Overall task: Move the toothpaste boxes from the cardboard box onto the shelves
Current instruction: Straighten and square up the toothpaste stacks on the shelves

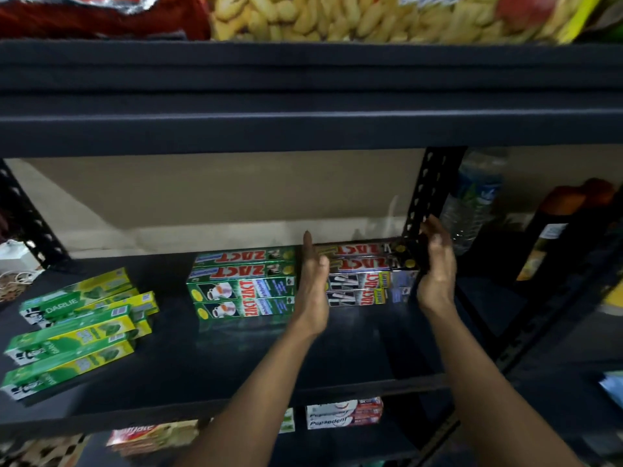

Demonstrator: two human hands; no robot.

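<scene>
Pressing hands: both hands are open, palms facing each other, with one stack of toothpaste boxes squeezed between them.
Left hand: fingers straight and pointing toward the back of the shelf, palm flat against the stack's left end.
Right hand: fingers loosely bent and cupped against the stack's right end, not wrapped round any single box as far as can be seen.
Between the hands: silver Zact boxes, long cartons lying crosswise, two high and two deep, ends lined up.
Just outside the left hand: green Zact boxes in a matching tidy block, right beside the back of that hand.
Well out past the left hand: green and yellow Darlie boxes, a loose, fanned pile lying askew.
Just behind the right hand: a black perforated upright, close to the fingertips, and beyond it a clear water bottle.
Under the hands: the dark shelf, with bare board in front of the stacks.
Below the forearms: Pepsodent boxes on the next shelf down.
Above the hands: snack bags on the shelf overhead.
Handling, as a judgement: the cartons look light, thin-walled and glossy. A stack should stay together under even pressure on both short ends, while a hard squeeze mid-length would likely dent the card, and loose boxes could slide over each other.
Cardboard box: not in view.
</scene>
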